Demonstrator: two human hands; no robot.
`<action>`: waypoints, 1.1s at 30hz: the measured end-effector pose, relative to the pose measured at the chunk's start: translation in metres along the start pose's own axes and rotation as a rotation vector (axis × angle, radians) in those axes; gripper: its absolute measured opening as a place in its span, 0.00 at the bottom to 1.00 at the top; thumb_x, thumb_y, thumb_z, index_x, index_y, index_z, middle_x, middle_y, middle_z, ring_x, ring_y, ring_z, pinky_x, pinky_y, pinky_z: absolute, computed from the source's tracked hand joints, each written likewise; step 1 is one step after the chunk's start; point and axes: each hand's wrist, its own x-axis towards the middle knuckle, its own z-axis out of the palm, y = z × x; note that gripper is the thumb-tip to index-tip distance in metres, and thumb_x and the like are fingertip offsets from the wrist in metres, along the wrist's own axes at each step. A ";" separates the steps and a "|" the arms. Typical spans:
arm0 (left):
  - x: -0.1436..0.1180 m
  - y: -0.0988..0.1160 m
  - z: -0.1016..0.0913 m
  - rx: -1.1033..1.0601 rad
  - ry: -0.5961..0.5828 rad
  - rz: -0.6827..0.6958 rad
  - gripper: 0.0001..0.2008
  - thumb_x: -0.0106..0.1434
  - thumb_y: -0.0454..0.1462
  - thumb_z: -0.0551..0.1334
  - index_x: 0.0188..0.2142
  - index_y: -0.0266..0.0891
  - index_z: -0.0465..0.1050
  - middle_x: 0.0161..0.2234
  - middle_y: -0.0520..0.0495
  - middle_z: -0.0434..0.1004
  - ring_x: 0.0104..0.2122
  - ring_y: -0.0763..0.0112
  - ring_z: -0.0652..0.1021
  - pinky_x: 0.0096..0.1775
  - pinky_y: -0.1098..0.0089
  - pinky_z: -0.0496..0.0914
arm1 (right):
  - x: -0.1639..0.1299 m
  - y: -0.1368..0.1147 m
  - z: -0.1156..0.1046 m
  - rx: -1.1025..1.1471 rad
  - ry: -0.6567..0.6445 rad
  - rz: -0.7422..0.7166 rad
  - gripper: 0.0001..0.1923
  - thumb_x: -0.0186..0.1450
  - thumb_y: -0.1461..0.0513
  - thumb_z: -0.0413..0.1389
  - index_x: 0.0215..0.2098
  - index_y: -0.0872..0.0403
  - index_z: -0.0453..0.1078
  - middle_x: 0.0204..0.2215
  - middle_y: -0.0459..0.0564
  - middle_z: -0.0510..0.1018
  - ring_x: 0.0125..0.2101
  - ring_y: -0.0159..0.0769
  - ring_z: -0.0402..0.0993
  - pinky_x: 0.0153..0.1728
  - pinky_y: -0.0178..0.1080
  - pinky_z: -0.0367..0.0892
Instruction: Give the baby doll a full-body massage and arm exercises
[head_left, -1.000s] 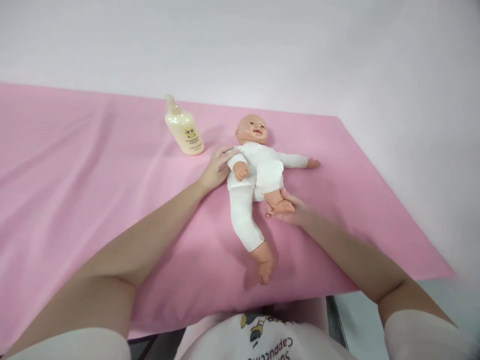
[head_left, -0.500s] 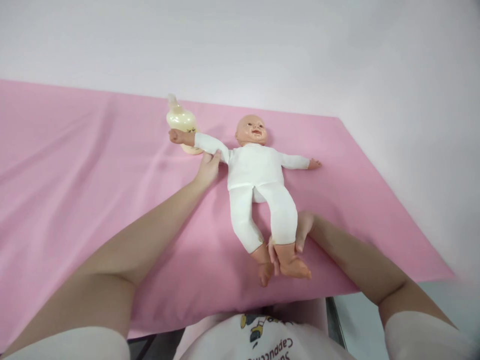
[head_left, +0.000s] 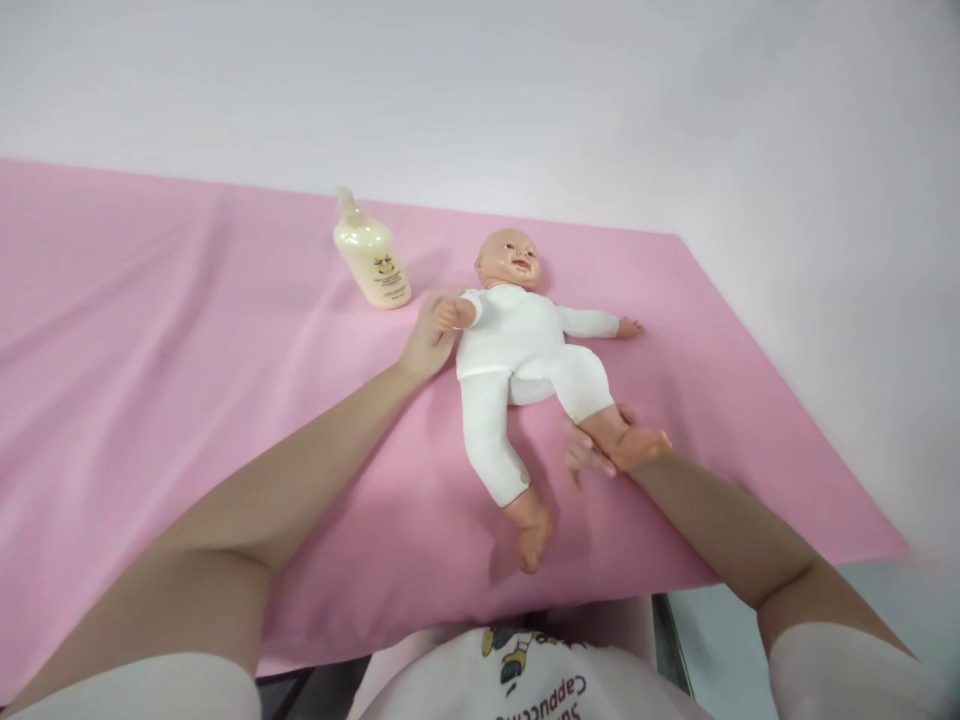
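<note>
A baby doll (head_left: 510, 330) with a white cloth body lies face up on a pink sheet (head_left: 225, 400), its head toward the wall. My left hand (head_left: 429, 340) is closed around the doll's arm on the left, which is lifted so that its fist points toward me; part of my fingers is hidden behind it. Under the lower leg on the right, my right hand (head_left: 589, 452) holds the limb bent and raised, its fingers slightly blurred. The doll's other leg lies stretched out on the sheet, and its other arm reaches sideways to the right.
A pump bottle (head_left: 375, 265) of pale yellow liquid, with a cow picture on its label, stands left of the doll's head. Behind the table rises a white wall (head_left: 480, 100). The sheet's edge slants down on the right.
The doll's arm on the left has swung in from pointing outward, uncovering the bottle's label. My right hand has raised the leg on the right, which is now bent and farther right.
</note>
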 end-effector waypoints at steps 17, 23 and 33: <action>0.001 0.003 -0.002 -0.013 0.052 -0.093 0.22 0.68 0.53 0.58 0.53 0.42 0.72 0.51 0.39 0.78 0.51 0.54 0.77 0.57 0.51 0.70 | 0.002 -0.001 0.000 -0.141 0.283 -0.043 0.32 0.59 0.36 0.56 0.40 0.55 0.69 0.20 0.48 0.78 0.24 0.40 0.75 0.38 0.47 0.72; 0.003 -0.013 0.003 -0.193 0.207 -0.250 0.25 0.68 0.57 0.55 0.53 0.42 0.69 0.53 0.38 0.76 0.56 0.57 0.76 0.61 0.53 0.68 | 0.007 0.001 0.010 -0.210 0.116 0.289 0.29 0.59 0.46 0.66 0.47 0.59 0.72 0.37 0.58 0.84 0.34 0.41 0.81 0.30 0.36 0.67; 0.001 -0.006 0.002 -0.101 0.153 -0.199 0.25 0.68 0.56 0.56 0.52 0.41 0.70 0.49 0.39 0.78 0.50 0.57 0.78 0.56 0.54 0.72 | -0.006 0.008 -0.013 -0.136 -0.084 0.269 0.34 0.54 0.38 0.65 0.44 0.56 0.73 0.29 0.53 0.83 0.27 0.41 0.80 0.26 0.38 0.72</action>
